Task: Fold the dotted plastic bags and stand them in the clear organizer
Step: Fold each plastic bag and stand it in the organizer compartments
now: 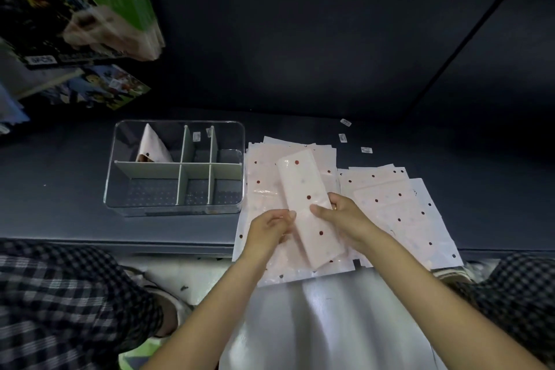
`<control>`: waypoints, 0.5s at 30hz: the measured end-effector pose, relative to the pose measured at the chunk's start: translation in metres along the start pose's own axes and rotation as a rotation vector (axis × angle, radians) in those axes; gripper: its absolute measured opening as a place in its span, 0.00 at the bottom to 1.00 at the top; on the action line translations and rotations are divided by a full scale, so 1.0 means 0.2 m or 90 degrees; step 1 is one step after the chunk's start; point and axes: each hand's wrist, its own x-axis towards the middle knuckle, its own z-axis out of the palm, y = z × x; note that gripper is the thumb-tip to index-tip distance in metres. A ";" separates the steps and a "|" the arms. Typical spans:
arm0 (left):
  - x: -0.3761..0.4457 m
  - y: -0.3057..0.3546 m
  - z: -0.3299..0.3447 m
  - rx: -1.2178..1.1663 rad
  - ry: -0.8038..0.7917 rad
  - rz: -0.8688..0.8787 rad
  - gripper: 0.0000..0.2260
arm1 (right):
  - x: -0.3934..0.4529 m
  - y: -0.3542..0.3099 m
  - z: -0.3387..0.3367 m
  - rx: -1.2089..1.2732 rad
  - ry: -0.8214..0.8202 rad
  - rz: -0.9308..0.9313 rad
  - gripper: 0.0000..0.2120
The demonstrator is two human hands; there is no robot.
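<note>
Folded bag in hand, over the stack.

We note both hands on one bag (306, 207), folded to a long strip: the left hand (270, 230) pinches its left edge, the right hand (345, 219) grips its right edge, thumb on top. It hangs above the flat bags (399, 204). The organizer (177, 168) stands just left, with one folded bag (151, 146) upright in its rear-left compartment.

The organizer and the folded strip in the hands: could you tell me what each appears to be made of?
The organizer looks like clear, glossy rigid plastic: the dark surface shows through its walls and the rim catches light. Its dividers look like opaque, matte pale plastic, though that is less sure. The folded strip, held by the left hand and right hand, looks like thin, slightly shiny pink plastic film with dots.
</note>
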 end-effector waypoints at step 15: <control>-0.12 0.26 -0.12 0.056 -0.031 0.081 0.05 | -0.20 -0.09 -0.01 0.052 -0.044 -0.057 0.06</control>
